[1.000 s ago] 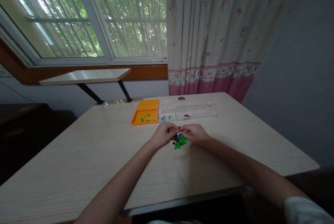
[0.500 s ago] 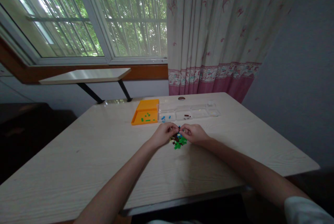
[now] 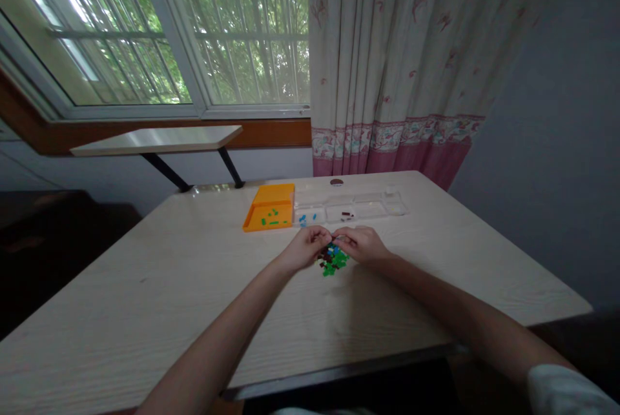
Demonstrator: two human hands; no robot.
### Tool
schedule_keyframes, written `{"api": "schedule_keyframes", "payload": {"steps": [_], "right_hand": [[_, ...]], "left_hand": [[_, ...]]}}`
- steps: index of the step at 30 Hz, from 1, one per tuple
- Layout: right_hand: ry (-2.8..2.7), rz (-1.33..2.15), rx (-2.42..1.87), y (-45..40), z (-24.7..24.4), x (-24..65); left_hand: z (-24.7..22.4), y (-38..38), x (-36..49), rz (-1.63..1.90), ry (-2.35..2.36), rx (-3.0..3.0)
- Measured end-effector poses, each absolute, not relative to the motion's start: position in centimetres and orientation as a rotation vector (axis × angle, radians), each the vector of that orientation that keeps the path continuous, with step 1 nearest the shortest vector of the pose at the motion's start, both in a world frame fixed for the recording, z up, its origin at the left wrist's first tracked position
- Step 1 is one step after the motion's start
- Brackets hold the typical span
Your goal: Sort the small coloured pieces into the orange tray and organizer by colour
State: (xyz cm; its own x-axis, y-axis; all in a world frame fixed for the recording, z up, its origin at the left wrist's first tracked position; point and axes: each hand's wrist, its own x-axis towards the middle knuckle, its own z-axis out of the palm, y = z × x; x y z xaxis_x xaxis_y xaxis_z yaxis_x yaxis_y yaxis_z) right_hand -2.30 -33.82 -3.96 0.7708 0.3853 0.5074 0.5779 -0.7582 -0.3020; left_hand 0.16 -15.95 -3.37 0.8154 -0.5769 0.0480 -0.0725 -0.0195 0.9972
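Observation:
My left hand (image 3: 309, 247) and my right hand (image 3: 361, 244) meet over the middle of the table, fingers pinched together. Just below the fingertips is a small cluster of green, brown and blue blocks (image 3: 334, 261), with green at its lower right and brown at its left. Both hands touch its top edge or a small piece there; the fingers hide which part each one grips.
An orange tray (image 3: 269, 196) with small green pieces lies beyond my hands on the wooden table (image 3: 194, 286). Beside it, a clear compartment tray (image 3: 371, 210) holds blue pieces and brown pieces (image 3: 347, 214). A raised shelf (image 3: 159, 139) stands at the back left.
My fingertips have shifted slightly at the top of the cluster, and a little more of its blue and green part shows. The trays stay where they were.

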Motion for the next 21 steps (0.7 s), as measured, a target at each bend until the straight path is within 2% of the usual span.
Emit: {"api": "schedule_keyframes", "payload": {"steps": [14, 21], "right_hand": [[-0.805, -0.693, -2.478, -34.1, -4.0, -2.3], [-0.796, -0.741, -2.442, -34.4, -3.2, -2.5]], "left_hand": [[-2.3, -16.0, -0.5, -0.57, -0.488, 1.43], [-1.3, -14.5, 0.1, -0.311, -0.604, 1.813]]}}
